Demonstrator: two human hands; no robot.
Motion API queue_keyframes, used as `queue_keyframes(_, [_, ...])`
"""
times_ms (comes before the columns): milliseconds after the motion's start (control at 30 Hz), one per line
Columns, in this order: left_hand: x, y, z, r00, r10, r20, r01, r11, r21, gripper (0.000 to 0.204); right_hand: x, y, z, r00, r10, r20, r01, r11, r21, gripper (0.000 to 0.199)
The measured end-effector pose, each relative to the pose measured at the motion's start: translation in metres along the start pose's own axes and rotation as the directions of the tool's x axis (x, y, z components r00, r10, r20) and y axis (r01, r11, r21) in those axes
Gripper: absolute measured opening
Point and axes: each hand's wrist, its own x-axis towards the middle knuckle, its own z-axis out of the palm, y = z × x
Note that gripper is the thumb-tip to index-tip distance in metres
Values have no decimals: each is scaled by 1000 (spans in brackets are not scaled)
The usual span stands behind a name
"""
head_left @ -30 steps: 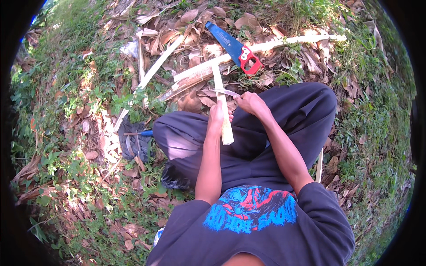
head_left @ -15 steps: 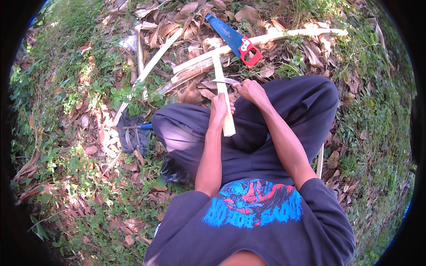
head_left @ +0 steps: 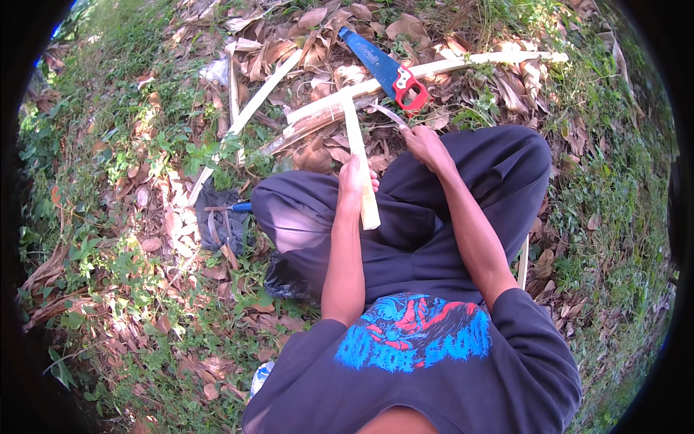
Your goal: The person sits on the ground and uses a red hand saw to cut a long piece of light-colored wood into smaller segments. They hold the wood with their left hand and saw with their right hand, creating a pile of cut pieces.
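Left grip (head_left: 352, 178): wrapped round the pale wooden stick (head_left: 354, 130)!
Right grip (head_left: 428, 149): clasping the knife (head_left: 390, 113), blade beside the stick!
Blade risk: a slipping stroke could nick left fingers!

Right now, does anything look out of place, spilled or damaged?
A crumpled whitish plastic scrap at upper left looks like litter on the leafy ground. The blue-bladed, red-handled handsaw lies slantwise across a long pale wooden strip, seemingly just set down. No spill or damage stands out.
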Motion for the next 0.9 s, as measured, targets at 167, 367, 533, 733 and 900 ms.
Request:
queue_keyframes(167, [4,20,4,998,-52,45,52,999,-7,37,-18,-20,-5,995,-26,92,2,968,251,38])
queue_keyframes(367, [29,28,-8,983,-45,177,59,996,-73,38,-28,-30,3,976,-155,155,85,920,384,30])
queue_keyframes(533, [37,14,-10,984,-32,175,24,999,46,46,-34,-37,4,985,-148,86,135,981,136,45])
queue_keyframes(733, [46,7,-13,972,-61,225,72,997,-39,43,-40,-38,10,979,-162,119,162,987,10,53])
queue_keyframes(900, [43,5,-5,978,-131,164,145,987,-75,46,-41,-34,14,975,-161,152,164,986,-10,53])
